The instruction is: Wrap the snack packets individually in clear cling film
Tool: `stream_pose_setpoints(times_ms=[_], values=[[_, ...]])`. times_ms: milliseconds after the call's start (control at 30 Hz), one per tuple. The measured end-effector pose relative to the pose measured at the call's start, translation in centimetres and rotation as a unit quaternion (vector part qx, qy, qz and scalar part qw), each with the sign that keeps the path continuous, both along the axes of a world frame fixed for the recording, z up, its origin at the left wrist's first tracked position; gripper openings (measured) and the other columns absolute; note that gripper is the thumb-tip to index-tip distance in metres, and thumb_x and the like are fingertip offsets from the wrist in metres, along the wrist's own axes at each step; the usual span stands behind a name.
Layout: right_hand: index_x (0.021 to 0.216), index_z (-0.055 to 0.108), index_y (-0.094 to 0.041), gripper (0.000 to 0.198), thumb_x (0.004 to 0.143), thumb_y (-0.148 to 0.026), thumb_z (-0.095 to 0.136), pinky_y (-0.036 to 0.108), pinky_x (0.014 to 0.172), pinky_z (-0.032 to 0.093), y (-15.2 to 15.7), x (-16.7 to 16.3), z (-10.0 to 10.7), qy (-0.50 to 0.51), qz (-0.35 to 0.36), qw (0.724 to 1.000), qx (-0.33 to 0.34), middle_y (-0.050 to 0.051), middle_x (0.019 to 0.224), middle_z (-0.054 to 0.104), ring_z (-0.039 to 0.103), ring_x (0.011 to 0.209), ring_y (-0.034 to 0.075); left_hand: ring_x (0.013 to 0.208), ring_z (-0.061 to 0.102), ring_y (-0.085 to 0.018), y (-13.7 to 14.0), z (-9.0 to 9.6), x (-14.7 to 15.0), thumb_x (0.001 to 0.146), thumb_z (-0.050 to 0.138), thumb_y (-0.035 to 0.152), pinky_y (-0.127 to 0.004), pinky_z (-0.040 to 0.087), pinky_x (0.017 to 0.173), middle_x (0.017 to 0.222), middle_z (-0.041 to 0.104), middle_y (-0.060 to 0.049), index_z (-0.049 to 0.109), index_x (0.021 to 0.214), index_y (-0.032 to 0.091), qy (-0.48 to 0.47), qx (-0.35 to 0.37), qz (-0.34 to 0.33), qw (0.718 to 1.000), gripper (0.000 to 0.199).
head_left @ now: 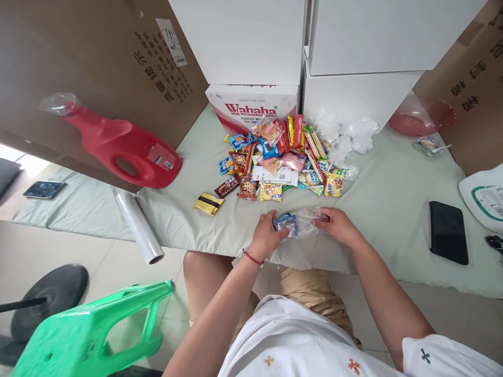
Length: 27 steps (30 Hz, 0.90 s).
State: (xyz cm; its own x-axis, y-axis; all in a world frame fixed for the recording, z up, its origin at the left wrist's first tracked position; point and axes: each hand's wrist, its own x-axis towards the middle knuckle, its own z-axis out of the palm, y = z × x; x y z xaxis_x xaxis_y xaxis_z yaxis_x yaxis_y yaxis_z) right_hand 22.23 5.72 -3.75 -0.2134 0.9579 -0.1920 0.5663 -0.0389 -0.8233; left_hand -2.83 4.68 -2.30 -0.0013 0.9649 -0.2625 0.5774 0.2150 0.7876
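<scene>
- Left hand (268, 235) holds a blue snack packet (286, 223), seemingly inside a clear plastic bag (305, 222), at 6 o'clock of the snack heap (291, 161).
- Right hand (336, 225) pinches the bag's other end.
- Seems early: heap unbagged; one filled bag (430, 145) at the hands' 2 o'clock.

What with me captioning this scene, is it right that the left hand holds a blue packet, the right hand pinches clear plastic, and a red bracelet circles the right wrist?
One thing is off: the head view shows the red bracelet circling the left wrist. The left hand does hold the blue packet, and the right hand pinches clear plastic.
</scene>
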Motion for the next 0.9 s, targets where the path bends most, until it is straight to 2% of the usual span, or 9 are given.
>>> stream_pose_setpoints(times_ms=[67, 200, 267, 333, 433, 567, 667, 767, 900], values=[[0.088, 0.069, -0.019, 0.033, 0.086, -0.051, 0.062, 0.029, 0.067, 0.045, -0.3, 0.0, 0.1, 0.038, -0.019, 0.998, 0.035, 0.004, 0.082, 0.063, 0.057, 0.074, 0.019, 0.102, 0.060, -0.028, 0.2, 0.3, 0.0, 0.061, 0.081, 0.029, -0.038, 0.045, 0.097, 0.108, 0.063, -0.010, 0.070, 0.112, 0.016, -0.013, -0.024, -0.003, 1.000, 0.054], [0.109, 0.068, -0.020, 0.046, 0.083, -0.058, 0.069, 0.034, 0.079, 0.049, -0.7, -0.6, 0.3, 0.004, -0.049, 0.995, 0.084, 0.010, 0.108, 0.065, 0.061, 0.088, 0.023, 0.091, 0.059, -0.023, 0.0, 0.9, 0.3, 0.055, 0.082, 0.025, -0.032, 0.045, 0.084, 0.098, 0.061, -0.004, 0.068, 0.095, 0.018, -0.021, -0.025, 0.013, 0.999, 0.043], [0.111, 0.068, -0.021, 0.046, 0.080, -0.055, 0.072, 0.033, 0.077, 0.048, -0.5, -1.3, 0.3, -0.018, -0.044, 0.997, 0.060, 0.008, 0.102, 0.067, 0.062, 0.086, 0.023, 0.084, 0.057, -0.019, -0.2, 1.1, 0.5, 0.056, 0.081, 0.024, -0.029, 0.043, 0.077, 0.091, 0.061, 0.000, 0.062, 0.092, 0.020, -0.007, -0.025, 0.007, 1.000, 0.041], [0.097, 0.070, -0.021, 0.033, 0.085, -0.052, 0.067, 0.031, 0.071, 0.046, -0.2, -2.2, 0.5, 0.008, -0.045, 0.997, 0.057, 0.004, 0.087, 0.066, 0.060, 0.077, 0.021, 0.077, 0.056, -0.017, -0.3, 1.3, 0.6, 0.061, 0.079, 0.024, -0.028, 0.040, 0.071, 0.085, 0.061, 0.002, 0.056, 0.091, 0.021, 0.005, -0.029, -0.001, 1.000, 0.039], [0.081, 0.069, -0.021, 0.031, 0.092, -0.049, 0.061, 0.028, 0.064, 0.043, -0.5, -3.9, 1.5, 0.079, -0.075, 0.987, 0.121, 0.002, 0.077, 0.058, 0.055, 0.069, 0.018, 0.071, 0.054, -0.017, -0.3, 1.5, 0.7, 0.064, 0.080, 0.027, -0.027, 0.038, 0.066, 0.078, 0.058, 0.004, 0.048, 0.089, 0.024, 0.020, -0.023, -0.001, 1.000, 0.040], [0.091, 0.072, -0.023, 0.022, 0.097, -0.039, 0.057, 0.029, 0.063, 0.044, -2.6, -6.6, 2.7, 0.086, -0.026, 0.976, 0.200, 0.004, 0.081, 0.059, 0.055, 0.068, 0.017, 0.069, 0.052, -0.016, -0.3, 1.1, 0.7, 0.067, 0.080, 0.033, -0.027, 0.036, 0.064, 0.072, 0.053, 0.005, 0.044, 0.083, 0.024, 0.020, -0.011, 0.020, 1.000, 0.041], [0.101, 0.071, -0.025, 0.025, 0.102, -0.032, 0.047, 0.031, 0.069, 0.048, -4.4, -8.2, 2.1, 0.049, 0.047, 0.969, 0.236, 0.006, 0.088, 0.060, 0.060, 0.077, 0.020, 0.068, 0.051, -0.016, -0.3, 0.4, 0.6, 0.065, 0.077, 0.026, -0.026, 0.036, 0.063, 0.068, 0.051, 0.006, 0.043, 0.080, 0.024, -0.027, -0.006, 0.048, 0.998, 0.037], [0.115, 0.069, -0.028, 0.031, 0.104, -0.028, 0.040, 0.033, 0.074, 0.052, -5.2, -9.0, 0.7, 0.020, 0.055, 0.966, 0.253, 0.009, 0.096, 0.061, 0.062, 0.086, 0.022, 0.068, 0.051, -0.015, -0.3, 0.1, 0.3, 0.061, 0.075, 0.021, -0.025, 0.039, 0.061, 0.068, 0.052, 0.006, 0.045, 0.080, 0.024, -0.113, -0.034, 0.087, 0.989, 0.035], [0.135, 0.061, -0.028, 0.041, 0.104, -0.022, 0.036, 0.037, 0.082, 0.055, -5.2, -9.5, -0.4, 0.028, 0.106, 0.955, 0.277, 0.011, 0.107, 0.062, 0.063, 0.096, 0.023, 0.070, 0.056, -0.015, -0.5, 1.1, -0.6, 0.056, 0.080, 0.022, -0.026, 0.046, 0.062, 0.076, 0.059, 0.004, 0.052, 0.086, 0.021, -0.282, -0.105, 0.096, 0.949, 0.040]])
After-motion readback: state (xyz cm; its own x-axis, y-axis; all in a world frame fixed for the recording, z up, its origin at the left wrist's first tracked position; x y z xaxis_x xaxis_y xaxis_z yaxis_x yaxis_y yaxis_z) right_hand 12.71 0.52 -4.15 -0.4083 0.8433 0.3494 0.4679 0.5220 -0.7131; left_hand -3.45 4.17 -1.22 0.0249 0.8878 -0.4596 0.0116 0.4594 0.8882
